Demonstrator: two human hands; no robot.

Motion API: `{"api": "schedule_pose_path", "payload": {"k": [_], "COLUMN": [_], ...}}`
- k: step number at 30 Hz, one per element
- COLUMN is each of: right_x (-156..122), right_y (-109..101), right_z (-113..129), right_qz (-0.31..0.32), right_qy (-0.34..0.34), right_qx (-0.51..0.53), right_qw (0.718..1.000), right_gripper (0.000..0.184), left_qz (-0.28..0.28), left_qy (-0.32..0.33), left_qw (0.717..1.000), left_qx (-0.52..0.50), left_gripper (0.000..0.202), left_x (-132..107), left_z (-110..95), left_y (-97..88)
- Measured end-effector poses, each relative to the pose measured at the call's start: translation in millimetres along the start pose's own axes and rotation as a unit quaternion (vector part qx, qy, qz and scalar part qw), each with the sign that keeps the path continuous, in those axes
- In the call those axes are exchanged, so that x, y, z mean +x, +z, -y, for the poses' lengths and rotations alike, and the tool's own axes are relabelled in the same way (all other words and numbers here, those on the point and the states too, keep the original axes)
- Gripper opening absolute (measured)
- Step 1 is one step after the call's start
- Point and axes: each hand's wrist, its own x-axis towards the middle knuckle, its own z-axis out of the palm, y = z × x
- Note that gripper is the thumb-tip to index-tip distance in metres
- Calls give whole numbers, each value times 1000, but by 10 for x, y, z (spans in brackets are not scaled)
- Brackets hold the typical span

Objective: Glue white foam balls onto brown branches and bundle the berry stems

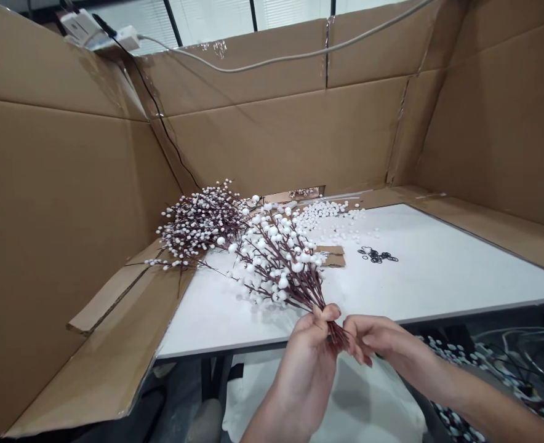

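white tabletop [442, 261] boxed in by cardboard sheets, work at its near edge. observed near to far.

left hand [306, 369]: fingers curled closed around the gathered lower stems of a white berry bunch [276, 264], thumb pressed over them, grip firm. right hand [373, 337]: fingers bent and drawn together, tips against the stem ends just below the left hand. cannot tell whether they pinch the stems or only touch them.

bunch position: held up over the near table edge, dark red-brown stems fanning out toward the far side, berry heads above the white surface.

below the table at right, more white berries on dark stems [466, 375], partly out of frame, with thin wires near them.

on the table beyond the hands: small cardboard scrap [332, 256] just under the bunch's far berries; small pile of black rubber rings [377, 254] to the right of it; loose white berries [322, 212] heaped toward the far edge. second berry bunch [202, 223] lies to the left, on cardboard, its tips near the first bunch.

farthest: cardboard back wall [276, 141], grey cable [295, 58] draped along its top, white power adapter [80, 26] on the left corner, window blinds [133, 21] behind.
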Motion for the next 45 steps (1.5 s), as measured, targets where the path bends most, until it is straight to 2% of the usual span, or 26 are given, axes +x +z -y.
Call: {"api": "schedule_pose_path", "payload": {"k": [3,10,17,19,22,25,28,30,34,36,38,43,45], "right_x": [30,125,80,84,140,224,285,305,325,341,363,424,448], "right_y": [17,44,153,124,33,-55,-75,-41,71,107,113,53,26], "right_z": [-131,-228,-153,-127,-95,-89,-80,-52,33,60,72,54,14], "right_qz": [-16,-72,-109,-106,-109,-133,-166,-194,-246,-257,-257,-242,-261], "right_qy": [17,35,86,102,143,160,151,136,118,130,141,127,114], "right_qx": [71,67,254,209,31,-126,-182,-249,-419,-447,-456,-427,-362], "right_qw": [997,995,957,967,983,970,957,939,866,847,841,862,888], "right_gripper": [34,43,35,34,34,29,26,27,32,35,37,38,31], "left_qz": [2,3,10,11,8,8,-14,-34,-55,-54,-51,-56,-56], "left_qy": [-1,22,35,30,37,53,72,84,113,128,143,157,153], "left_qw": [1000,999,997,997,997,996,994,994,991,989,986,983,984], "left_qx": [6,43,67,65,65,76,77,67,55,60,69,74,70], "left_gripper": [9,18,26,27,28,28,26,26,29,30,31,34,34], "left_x": [9,61,118,110,106,133,184,218,279,307,329,360,377], "left_z": [34,133,144,138,149,179,204,215,239,249,252,247,252], "left_y": [-3,-60,-132,-134,-134,-141,-155,-168,-205,-224,-235,-245,-267]}}
